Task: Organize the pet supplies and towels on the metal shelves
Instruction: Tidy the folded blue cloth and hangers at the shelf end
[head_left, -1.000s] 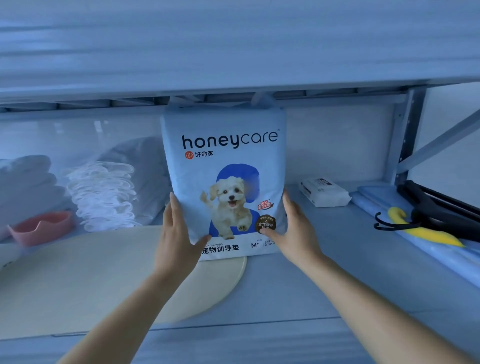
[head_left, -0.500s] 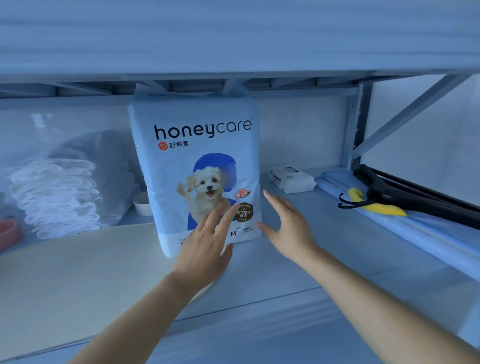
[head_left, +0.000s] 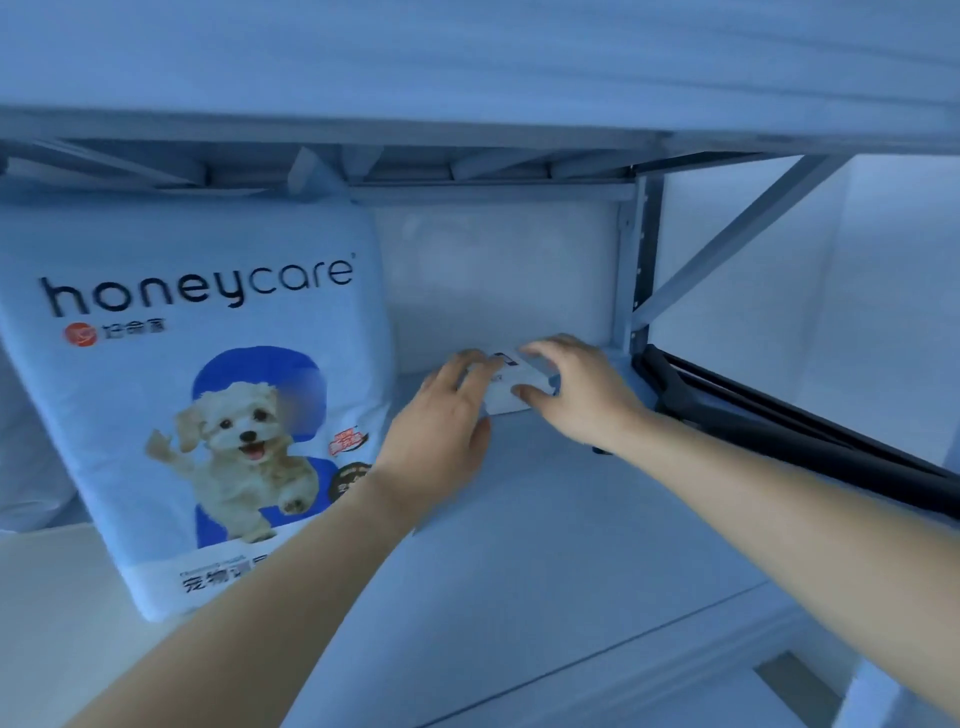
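A tall pale-blue pack of pet training pads (head_left: 208, 384) with a puppy picture stands upright on the metal shelf (head_left: 545, 545) at the left, its top near the shelf above. To its right, at the back of the shelf, lies a small white packet of wipes (head_left: 511, 387). My left hand (head_left: 441, 431) lies on the packet's left end with fingers extended. My right hand (head_left: 576, 389) grips its right end, thumb in front and fingers curled over the top. Most of the packet is hidden under both hands.
Black hangers (head_left: 769, 426) lie along the shelf's right side, just past my right wrist. A metal upright (head_left: 636, 270) and a diagonal brace (head_left: 727, 239) stand at the back right. A beige round mat (head_left: 57, 613) lies under the pad pack at the left.
Both hands left the pad pack and reached right and back to the white packet, which they now touch and grip. The view swung right, so the towels and pink bowl are out of frame.
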